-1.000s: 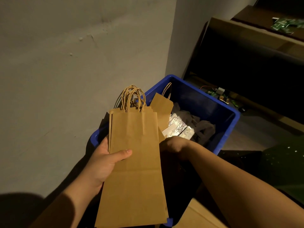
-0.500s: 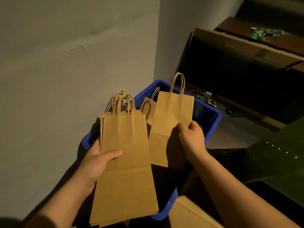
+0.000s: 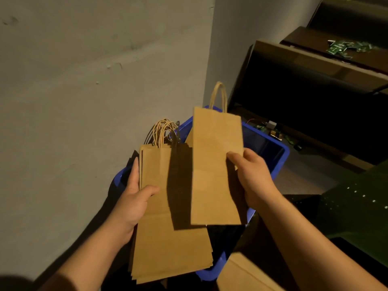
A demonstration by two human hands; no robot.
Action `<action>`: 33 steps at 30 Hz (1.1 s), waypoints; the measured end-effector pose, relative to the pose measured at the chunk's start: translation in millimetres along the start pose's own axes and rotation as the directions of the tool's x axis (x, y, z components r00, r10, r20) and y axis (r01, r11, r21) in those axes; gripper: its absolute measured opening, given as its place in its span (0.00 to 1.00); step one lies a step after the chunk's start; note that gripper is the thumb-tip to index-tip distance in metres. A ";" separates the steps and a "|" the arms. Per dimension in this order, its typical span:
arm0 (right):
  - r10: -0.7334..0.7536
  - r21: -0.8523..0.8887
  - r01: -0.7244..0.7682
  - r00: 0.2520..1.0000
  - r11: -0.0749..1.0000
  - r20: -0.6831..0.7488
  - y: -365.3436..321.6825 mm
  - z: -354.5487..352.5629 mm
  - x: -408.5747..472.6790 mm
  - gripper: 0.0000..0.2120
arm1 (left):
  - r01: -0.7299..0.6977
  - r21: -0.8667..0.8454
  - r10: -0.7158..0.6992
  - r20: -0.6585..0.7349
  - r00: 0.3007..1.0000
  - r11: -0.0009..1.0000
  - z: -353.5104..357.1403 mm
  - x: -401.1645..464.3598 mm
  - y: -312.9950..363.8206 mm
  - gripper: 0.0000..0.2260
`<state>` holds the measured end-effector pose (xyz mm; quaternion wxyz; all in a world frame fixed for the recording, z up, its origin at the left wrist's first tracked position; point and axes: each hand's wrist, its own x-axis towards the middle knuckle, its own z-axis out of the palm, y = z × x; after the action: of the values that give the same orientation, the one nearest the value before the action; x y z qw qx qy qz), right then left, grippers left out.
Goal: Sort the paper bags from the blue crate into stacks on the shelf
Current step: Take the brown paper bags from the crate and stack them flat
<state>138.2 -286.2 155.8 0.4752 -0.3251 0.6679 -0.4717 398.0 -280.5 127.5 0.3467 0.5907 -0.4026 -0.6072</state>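
Observation:
My left hand (image 3: pixel 134 198) grips a stack of several flat brown paper bags (image 3: pixel 165 244) by its left edge, thumb on top, twisted handles pointing away from me. My right hand (image 3: pixel 252 177) pinches a single brown paper bag (image 3: pixel 214 166) by its right edge and holds it upright, just right of the stack and overlapping it slightly. Both are above the blue crate (image 3: pixel 279 156), which sits on the floor against the wall; its inside is mostly hidden by the bags. The dark shelf (image 3: pixel 315 66) stands at the upper right.
A grey wall (image 3: pixel 84 101) fills the left side. Green circuit boards (image 3: pixel 346 48) lie on an upper shelf board, small electronic parts (image 3: pixel 270 131) on the low one. A cardboard box (image 3: pixel 243 274) sits at the bottom right, a dark green surface (image 3: pixel 357 198) on the right.
My right hand has lifted one bag out of the crate and raised it beside the stack in my left hand. The view has tilted upward.

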 end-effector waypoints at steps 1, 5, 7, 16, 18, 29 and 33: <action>0.013 -0.005 -0.013 0.999 1.000 0.051 3.8 6.5 -5.3 0.06 | -0.011 -0.019 0.011 0.000 1.000 1.000 0.8 0.3 -0.2 0.36; 0.010 -0.052 -0.004 0.993 0.999 0.116 22.1 33.5 -21.1 0.05 | -0.049 -0.044 0.049 -0.005 0.999 0.998 1.7 0.8 -2.9 0.32; -0.011 -0.073 0.020 0.991 0.997 0.131 25.8 41.7 -27.8 0.05 | -0.056 -0.044 0.057 0.005 0.998 0.997 0.4 2.2 -4.7 0.33; -0.051 -0.165 0.090 0.973 0.982 0.223 40.2 63.1 -45.5 0.21 | -0.059 -0.043 0.058 -0.022 0.998 0.997 1.7 2.4 -4.3 0.23; -0.059 -0.241 0.115 0.972 0.964 0.228 45.6 66.2 -44.8 0.29 | -0.038 -0.087 0.039 0.002 0.999 0.996 1.8 1.0 -2.4 0.26; 0.219 0.007 -0.219 0.976 0.976 0.004 16.8 61.6 14.4 0.13 | 0.022 -0.055 -0.022 0.004 1.000 0.998 -9.5 -0.7 -11.8 0.52; 0.241 -0.141 -0.242 0.970 0.960 -0.027 18.1 63.7 71.7 0.12 | 0.029 -0.071 -0.029 0.003 1.000 0.997 -10.5 1.4 -15.8 0.49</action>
<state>174.3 -363.7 108.7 0.5014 -0.2721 0.7369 -0.3628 409.2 -275.7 112.9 0.3581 0.5833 -0.3725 -0.6267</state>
